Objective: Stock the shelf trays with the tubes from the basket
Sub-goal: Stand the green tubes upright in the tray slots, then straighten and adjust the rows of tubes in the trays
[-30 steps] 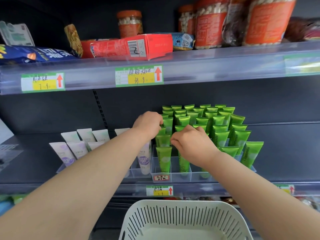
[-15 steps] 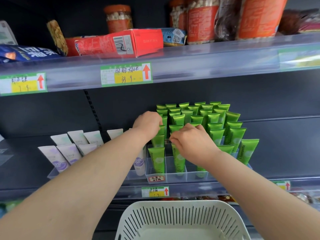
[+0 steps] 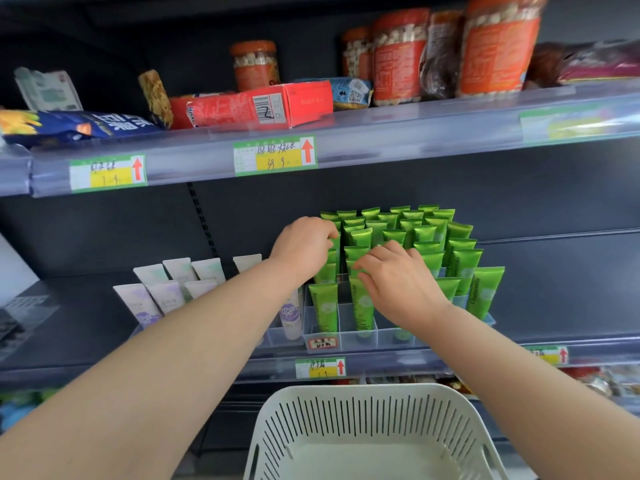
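Several green tubes (image 3: 464, 268) stand upright in a clear divided shelf tray (image 3: 356, 337) on the middle shelf. My left hand (image 3: 301, 249) reaches into the tray's left column, fingers curled round the top of a green tube. My right hand (image 3: 398, 282) lies over the second column, its fingertips pinching the top of another green tube (image 3: 362, 306). Left of them, white and lilac tubes (image 3: 166, 292) stand in a second clear tray. The white slotted basket (image 3: 374, 434) sits below at the frame's bottom; no tubes show inside it.
The upper shelf (image 3: 381, 136) overhangs the trays and carries a red box (image 3: 256, 105), orange-lidded jars (image 3: 398, 53) and snack bags. Price labels (image 3: 320, 367) line the shelf edges. Dark shelf surface stretches right of the green tray.
My right hand's fingers have spread and shifted slightly over the second column. The left hand stays at the left column. The camera view has tilted a little.
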### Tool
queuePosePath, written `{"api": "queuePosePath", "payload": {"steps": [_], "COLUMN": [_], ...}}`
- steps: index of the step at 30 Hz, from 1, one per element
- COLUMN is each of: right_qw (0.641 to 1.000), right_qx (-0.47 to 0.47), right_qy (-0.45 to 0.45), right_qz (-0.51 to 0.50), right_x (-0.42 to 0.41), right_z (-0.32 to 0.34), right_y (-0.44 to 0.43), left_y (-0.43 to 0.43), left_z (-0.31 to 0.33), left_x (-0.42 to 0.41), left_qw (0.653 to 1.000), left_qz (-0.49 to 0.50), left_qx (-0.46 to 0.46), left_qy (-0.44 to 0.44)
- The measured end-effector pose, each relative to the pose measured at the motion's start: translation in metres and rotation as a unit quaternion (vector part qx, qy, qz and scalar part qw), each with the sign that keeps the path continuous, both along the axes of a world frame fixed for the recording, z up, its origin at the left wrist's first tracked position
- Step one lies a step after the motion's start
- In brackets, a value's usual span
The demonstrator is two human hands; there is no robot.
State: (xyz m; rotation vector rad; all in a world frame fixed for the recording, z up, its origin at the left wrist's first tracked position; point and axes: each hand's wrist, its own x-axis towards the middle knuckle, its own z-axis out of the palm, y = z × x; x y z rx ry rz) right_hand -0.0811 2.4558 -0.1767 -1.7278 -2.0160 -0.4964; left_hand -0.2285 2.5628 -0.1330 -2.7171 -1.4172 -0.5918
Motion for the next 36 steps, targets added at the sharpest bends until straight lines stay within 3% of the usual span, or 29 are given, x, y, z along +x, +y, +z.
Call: {"api": "queuePosePath", "payload": {"steps": [12,16,28,36], "right_qw": [0.995,0.986,0.97,0.969], "right_qx": [-0.061,-0.125,-0.195,-0.195], "right_qy": [-0.06,-0.074,-0.042,-0.049], "right_qz": [-0.054,-0.078,-0.138,-0.141], "right_x": [0.013,0.022,0.041,0.044], "right_z": [-0.037,-0.053,-0.083,-0.094], "right_y": [-0.065,-0.079,-0.09,-0.086], "left_y": [-0.094,-0.115,-0.128,-0.126], "left_z": [-0.027,-0.053,-0.112,-0.127], "left_x": [-0.013,-0.019,-0.023,-0.017], "left_qw": [0.999,0.997,0.979,0.982], "left_qz": [-0.04,-0.034,0.047,0.062], "left_qx": [-0.004,-0.025,-0.127,-0.098], "left_qy": [0.015,0.07,0.151,0.146]}}
